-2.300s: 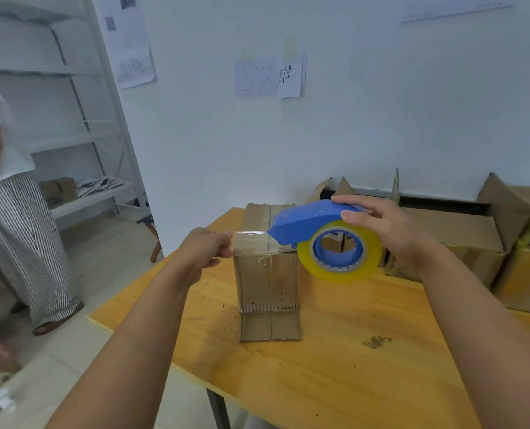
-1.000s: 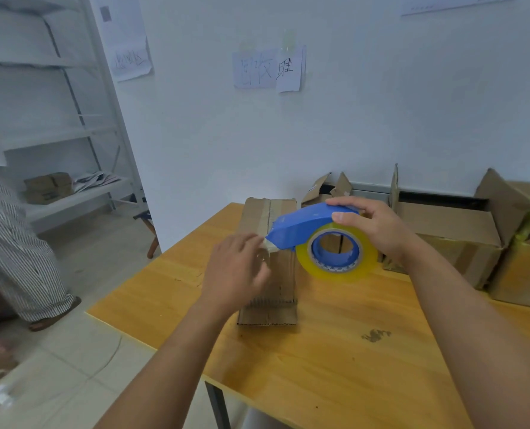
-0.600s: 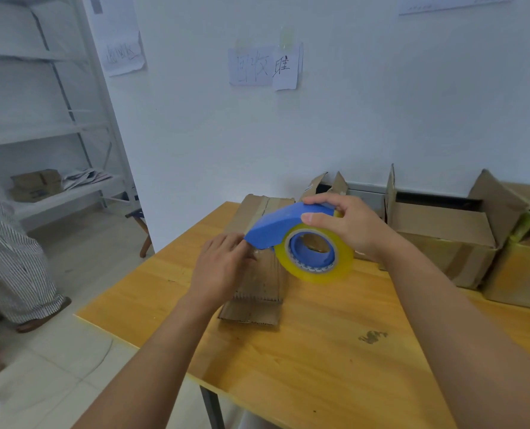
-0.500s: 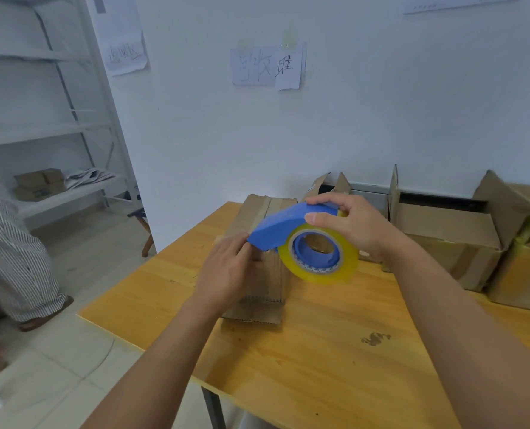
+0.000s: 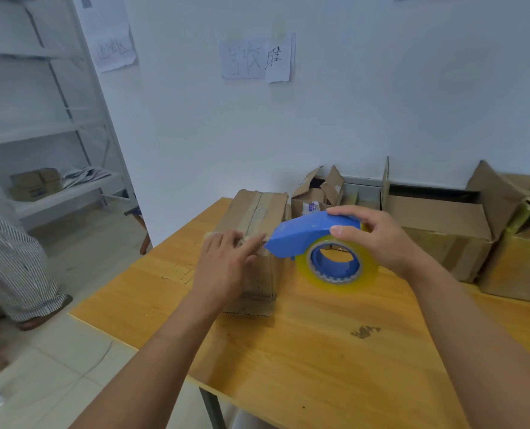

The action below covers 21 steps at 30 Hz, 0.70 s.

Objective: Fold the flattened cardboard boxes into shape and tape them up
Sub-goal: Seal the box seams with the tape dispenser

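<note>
Pointing left, tape dispenser [image 5: 315, 235] nose meets cardboard box [image 5: 259, 212].

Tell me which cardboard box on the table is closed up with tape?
The upright brown cardboard box under the left hand, at the wooden table's left end. Clear tape runs along its closed top; the boxes by the wall have flaps standing open.

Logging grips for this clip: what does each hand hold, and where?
Right hand grips the tape dispenser by its blue cover; left hand presses tape onto the box.
</note>
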Each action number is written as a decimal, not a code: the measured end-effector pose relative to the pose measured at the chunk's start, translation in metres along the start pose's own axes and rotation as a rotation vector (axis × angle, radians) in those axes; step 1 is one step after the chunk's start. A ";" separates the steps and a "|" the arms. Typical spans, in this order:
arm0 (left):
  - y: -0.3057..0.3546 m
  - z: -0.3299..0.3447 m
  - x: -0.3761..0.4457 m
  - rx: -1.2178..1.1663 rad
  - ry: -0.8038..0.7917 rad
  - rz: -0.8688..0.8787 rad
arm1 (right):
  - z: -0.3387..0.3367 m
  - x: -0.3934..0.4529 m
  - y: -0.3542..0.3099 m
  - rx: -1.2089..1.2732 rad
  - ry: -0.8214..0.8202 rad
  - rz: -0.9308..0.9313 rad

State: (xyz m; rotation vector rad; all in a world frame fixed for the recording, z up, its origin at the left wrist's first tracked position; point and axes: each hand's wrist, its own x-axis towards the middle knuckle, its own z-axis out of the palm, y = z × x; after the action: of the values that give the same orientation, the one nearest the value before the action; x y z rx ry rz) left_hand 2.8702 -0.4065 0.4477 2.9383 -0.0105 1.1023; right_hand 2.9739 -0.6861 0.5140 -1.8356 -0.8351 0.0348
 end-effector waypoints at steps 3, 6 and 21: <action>0.010 -0.002 0.001 0.024 -0.031 -0.028 | 0.008 -0.003 0.006 0.017 0.013 0.012; 0.017 0.001 0.004 0.005 -0.001 -0.022 | 0.013 -0.007 0.008 0.059 0.032 0.005; 0.014 0.015 0.010 0.001 0.107 -0.131 | 0.002 -0.019 0.013 0.058 0.011 -0.018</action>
State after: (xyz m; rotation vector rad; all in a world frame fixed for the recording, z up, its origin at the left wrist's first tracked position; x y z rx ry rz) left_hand 2.8871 -0.4211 0.4428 2.8295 0.1797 1.2370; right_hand 2.9655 -0.6976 0.4954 -1.7724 -0.8352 0.0370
